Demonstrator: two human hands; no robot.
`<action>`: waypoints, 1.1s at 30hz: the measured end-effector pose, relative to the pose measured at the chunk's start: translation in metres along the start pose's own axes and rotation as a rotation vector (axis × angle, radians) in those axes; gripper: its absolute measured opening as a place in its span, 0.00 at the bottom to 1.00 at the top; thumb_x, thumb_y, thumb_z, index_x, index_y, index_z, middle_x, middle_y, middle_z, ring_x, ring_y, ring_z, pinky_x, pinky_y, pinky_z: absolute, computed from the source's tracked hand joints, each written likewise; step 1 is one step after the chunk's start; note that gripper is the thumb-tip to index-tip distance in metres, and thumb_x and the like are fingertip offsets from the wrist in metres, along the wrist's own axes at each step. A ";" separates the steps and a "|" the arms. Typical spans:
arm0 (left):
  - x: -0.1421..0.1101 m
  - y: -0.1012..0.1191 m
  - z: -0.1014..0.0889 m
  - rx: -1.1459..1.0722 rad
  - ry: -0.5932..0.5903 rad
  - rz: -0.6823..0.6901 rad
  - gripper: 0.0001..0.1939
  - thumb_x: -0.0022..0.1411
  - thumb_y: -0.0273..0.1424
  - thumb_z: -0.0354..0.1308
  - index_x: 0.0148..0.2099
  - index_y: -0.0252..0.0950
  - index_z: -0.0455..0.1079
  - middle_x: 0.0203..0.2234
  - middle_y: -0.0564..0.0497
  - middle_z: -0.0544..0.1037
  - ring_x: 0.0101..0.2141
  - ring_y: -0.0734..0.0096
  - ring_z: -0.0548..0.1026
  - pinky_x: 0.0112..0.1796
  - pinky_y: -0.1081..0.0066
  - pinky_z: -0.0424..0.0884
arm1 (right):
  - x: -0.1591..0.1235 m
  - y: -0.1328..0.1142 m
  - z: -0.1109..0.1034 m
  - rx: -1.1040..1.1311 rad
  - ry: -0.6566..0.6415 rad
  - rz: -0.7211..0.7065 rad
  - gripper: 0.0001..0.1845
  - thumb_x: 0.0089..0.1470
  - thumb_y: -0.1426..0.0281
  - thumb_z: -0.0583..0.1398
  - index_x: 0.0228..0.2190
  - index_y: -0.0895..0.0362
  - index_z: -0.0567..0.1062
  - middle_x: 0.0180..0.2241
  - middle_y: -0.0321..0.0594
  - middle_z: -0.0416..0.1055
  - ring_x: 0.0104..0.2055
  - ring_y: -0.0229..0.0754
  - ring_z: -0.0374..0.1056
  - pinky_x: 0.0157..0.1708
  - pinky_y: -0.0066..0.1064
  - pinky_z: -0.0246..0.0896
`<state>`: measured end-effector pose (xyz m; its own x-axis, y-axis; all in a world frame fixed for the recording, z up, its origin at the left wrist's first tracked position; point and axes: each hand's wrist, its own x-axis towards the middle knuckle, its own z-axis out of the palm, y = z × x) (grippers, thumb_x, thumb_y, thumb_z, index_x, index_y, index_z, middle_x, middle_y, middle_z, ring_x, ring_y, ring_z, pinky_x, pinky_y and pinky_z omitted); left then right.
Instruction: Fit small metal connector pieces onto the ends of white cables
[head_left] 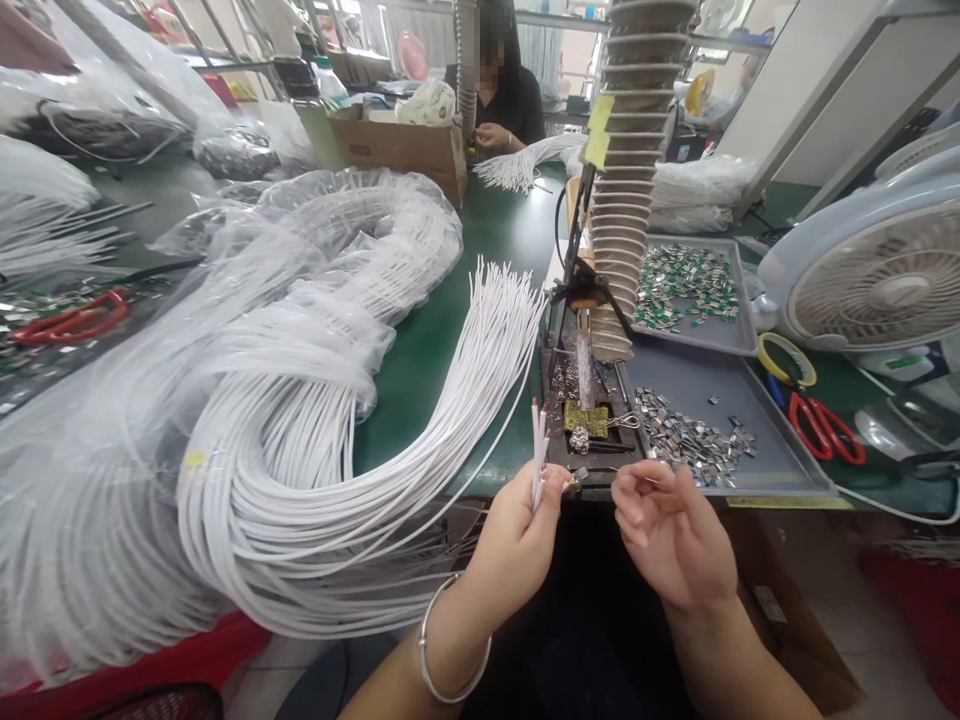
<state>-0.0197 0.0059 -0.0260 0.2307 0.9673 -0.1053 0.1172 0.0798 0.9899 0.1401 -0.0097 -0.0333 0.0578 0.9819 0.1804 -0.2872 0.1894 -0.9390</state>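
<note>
My left hand (pixel 525 530) is closed around a few white cables (pixel 538 455) whose cut ends point up. At its thumb and fingertip sits a small metal connector (pixel 577 476). My right hand (pixel 671 530) is a short way to the right, palm turned up and fingers curled; a thin, wire-like thing seems to lie at its fingertips, too fine to name. Just beyond the hands is a soldering stand (pixel 592 445) with a yellow sponge (pixel 586 420) and an upright soldering iron (pixel 585 350). A large bundle of white cables (pixel 300 500) curves in from the left.
Grey trays hold metal connector shells (pixel 694 440) and green circuit boards (pixel 686 285). A ribbed duct (pixel 637 150) hangs over the stand. To the right are red-handled pliers (pixel 825 425), yellow tape (pixel 786 358) and a fan (pixel 885 260). A person (pixel 499 90) sits across, near a cardboard box (pixel 405 150).
</note>
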 end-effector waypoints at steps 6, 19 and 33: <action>-0.010 -0.001 0.001 0.036 0.109 0.089 0.13 0.66 0.37 0.48 0.40 0.37 0.72 0.42 0.44 0.76 0.40 0.64 0.73 0.44 0.67 0.67 | -0.007 -0.005 -0.001 -0.003 0.000 -0.050 0.16 0.63 0.67 0.48 0.38 0.51 0.75 0.29 0.39 0.74 0.23 0.36 0.66 0.15 0.25 0.60; -0.003 -0.006 -0.006 -0.411 -0.078 -0.164 0.15 0.60 0.45 0.57 0.38 0.37 0.65 0.21 0.59 0.59 0.21 0.78 0.54 0.24 0.74 0.52 | 0.048 -0.028 -0.071 -1.424 0.211 -0.304 0.08 0.52 0.71 0.54 0.29 0.54 0.73 0.30 0.40 0.73 0.34 0.44 0.69 0.35 0.36 0.63; 0.004 -0.001 0.004 -0.719 0.052 -0.146 0.16 0.53 0.40 0.66 0.35 0.33 0.68 0.26 0.55 0.67 0.22 0.81 0.61 0.26 0.74 0.57 | 0.069 -0.021 -0.081 -1.508 0.147 -0.293 0.08 0.49 0.72 0.52 0.28 0.55 0.72 0.29 0.42 0.72 0.33 0.45 0.68 0.34 0.36 0.62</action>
<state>-0.0151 0.0089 -0.0277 0.2130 0.9434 -0.2542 -0.5234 0.3299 0.7857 0.2277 0.0540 -0.0251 0.0543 0.8861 0.4603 0.9460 0.1019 -0.3078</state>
